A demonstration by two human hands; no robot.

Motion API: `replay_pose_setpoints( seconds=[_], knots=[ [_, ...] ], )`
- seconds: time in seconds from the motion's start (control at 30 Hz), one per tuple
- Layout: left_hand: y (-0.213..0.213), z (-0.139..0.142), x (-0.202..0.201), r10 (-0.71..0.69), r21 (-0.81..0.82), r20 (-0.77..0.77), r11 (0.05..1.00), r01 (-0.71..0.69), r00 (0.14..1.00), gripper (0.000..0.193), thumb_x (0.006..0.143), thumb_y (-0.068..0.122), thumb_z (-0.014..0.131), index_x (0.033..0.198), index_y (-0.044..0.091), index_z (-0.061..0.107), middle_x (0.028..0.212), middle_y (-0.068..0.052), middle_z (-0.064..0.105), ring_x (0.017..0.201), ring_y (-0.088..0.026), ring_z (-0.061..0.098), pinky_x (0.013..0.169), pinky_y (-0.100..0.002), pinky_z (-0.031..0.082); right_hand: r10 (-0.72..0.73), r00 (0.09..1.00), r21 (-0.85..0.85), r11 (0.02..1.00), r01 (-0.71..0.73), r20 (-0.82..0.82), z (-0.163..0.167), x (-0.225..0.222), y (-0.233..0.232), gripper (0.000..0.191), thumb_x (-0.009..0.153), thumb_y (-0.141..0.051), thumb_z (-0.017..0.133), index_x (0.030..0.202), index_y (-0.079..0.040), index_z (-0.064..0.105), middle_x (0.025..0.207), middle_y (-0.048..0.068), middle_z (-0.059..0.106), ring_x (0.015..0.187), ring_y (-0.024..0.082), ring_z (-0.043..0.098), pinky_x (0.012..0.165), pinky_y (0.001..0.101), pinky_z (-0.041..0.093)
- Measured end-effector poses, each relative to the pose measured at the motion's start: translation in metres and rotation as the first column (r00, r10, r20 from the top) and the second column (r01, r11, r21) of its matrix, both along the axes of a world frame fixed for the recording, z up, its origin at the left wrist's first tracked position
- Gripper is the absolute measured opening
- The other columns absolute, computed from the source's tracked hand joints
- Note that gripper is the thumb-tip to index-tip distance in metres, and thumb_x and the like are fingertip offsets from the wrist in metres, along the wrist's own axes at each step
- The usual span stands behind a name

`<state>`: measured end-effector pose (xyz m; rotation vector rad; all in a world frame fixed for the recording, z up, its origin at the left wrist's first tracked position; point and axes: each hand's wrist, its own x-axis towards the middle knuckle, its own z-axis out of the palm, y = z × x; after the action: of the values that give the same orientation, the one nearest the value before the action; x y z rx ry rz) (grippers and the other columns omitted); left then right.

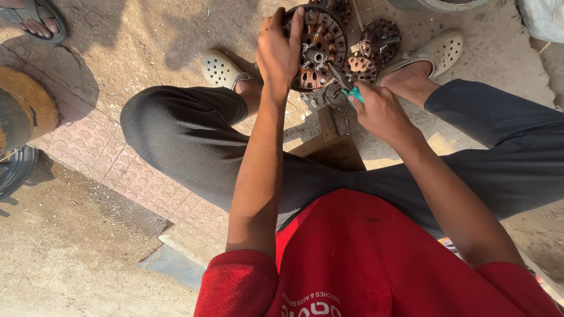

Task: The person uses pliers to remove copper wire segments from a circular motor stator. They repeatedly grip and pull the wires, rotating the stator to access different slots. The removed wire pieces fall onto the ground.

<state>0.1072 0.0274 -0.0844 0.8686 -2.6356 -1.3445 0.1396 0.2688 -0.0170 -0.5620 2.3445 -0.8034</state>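
Two hands are engaged on one round, rust-brown slotted metal motor core point(317, 50), which is held upright on edge above the wooden block point(329, 144) between the knees. The left hand point(279, 50) is closed over the core's rim. The right hand point(382, 111) is closed around green-handled pliers point(346, 85), whose tips are set at the core's centre. Some wire remains in the slots, so stripping is judged unfinished. Three similar cores point(380, 40) lie on the ground beyond.

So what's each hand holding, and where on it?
Left hand grips the round stator by its rim. Right hand holds pliers by the green handles.
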Motion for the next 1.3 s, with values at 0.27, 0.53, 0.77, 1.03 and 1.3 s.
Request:
replay_pose_setpoints(
  seconds=[0.27, 0.53, 0.77, 1.03, 1.3],
  knots=[
    [0.001, -0.005, 0.002, -0.002, -0.026, -0.054, 1.0, 0.001, 0.999, 0.061, 0.097, 0.055, 0.058, 0.124, 0.002, 0.069, 0.109, -0.019, 0.074, 0.101, -0.037, 0.073, 0.088, -0.044, 0.057, 0.076, 0.959, 0.121, 0.986, -0.112, 0.272, -0.007, -0.028, 0.0, 0.039, 0.083, -0.021, 0.085, 0.106, 0.003, 0.065, 0.087, 0.019, 0.071, 0.081, 0.035, 0.069, 0.07, 0.0503, 0.054],
    [0.002, 0.003, 0.004, -0.012, -0.022, -0.047, 1.0, 0.011, 0.999, 0.061, 0.095, 0.057, 0.06, 0.121, 0.004, 0.071, 0.108, -0.015, 0.077, 0.1, -0.032, 0.076, 0.087, -0.041, 0.058, 0.123, 0.224, -0.214, 0.869, 0.447, 0.967, -0.072, -0.015, 0.021, 0.025, 0.083, -0.014, 0.081, 0.099, -0.004, 0.066, 0.093, 0.011, 0.072, 0.08, 0.029, 0.074, 0.072, 0.0472, 0.061],
    [-0.003, 0.015, -0.003, -0.005, -0.004, 0.039, 1.0, 0.005, 0.999, 0.063, 0.093, 0.059, 0.062, 0.122, 0.004, 0.072, 0.109, -0.015, 0.078, 0.102, -0.031, 0.076, 0.089, -0.041, 0.057, 0.108, 0.212, -0.205, 0.829, 0.52, 0.971, -0.054, -0.003, 0.018, 0.028, 0.092, -0.013, 0.067, 0.117, -0.002, 0.064, 0.106, 0.015, 0.075, 0.096, 0.027, 0.077, 0.086, 0.0408, 0.06],
    [-0.003, 0.006, -0.001, 0.024, 0.028, 0.001, 0.999, -0.024, 1.0, 0.063, 0.093, 0.058, 0.061, 0.121, 0.003, 0.072, 0.112, -0.016, 0.077, 0.103, -0.032, 0.076, 0.09, -0.041, 0.058, -0.287, 0.74, 0.2, 0.958, 0.207, 0.608, 0.01, -0.002, -0.013, 0.032, 0.098, -0.022, 0.066, 0.124, -0.003, 0.065, 0.098, 0.018, 0.065, 0.079, 0.029, 0.069, 0.072, 0.0435, 0.056],
    [-0.004, 0.004, -0.002, 0.027, 0.016, -0.021, 1.0, -0.027, 0.999, 0.062, 0.094, 0.056, 0.062, 0.119, 0.001, 0.073, 0.111, -0.017, 0.078, 0.104, -0.033, 0.076, 0.092, -0.041, 0.058, -0.111, 0.677, -0.051, 0.975, 0.215, 0.728, -0.033, -0.014, 0.01, 0.029, 0.085, -0.019, 0.082, 0.1, 0.0, 0.066, 0.082, 0.012, 0.071, 0.066, 0.025, 0.069, 0.057, 0.0426, 0.053]
  ],
)
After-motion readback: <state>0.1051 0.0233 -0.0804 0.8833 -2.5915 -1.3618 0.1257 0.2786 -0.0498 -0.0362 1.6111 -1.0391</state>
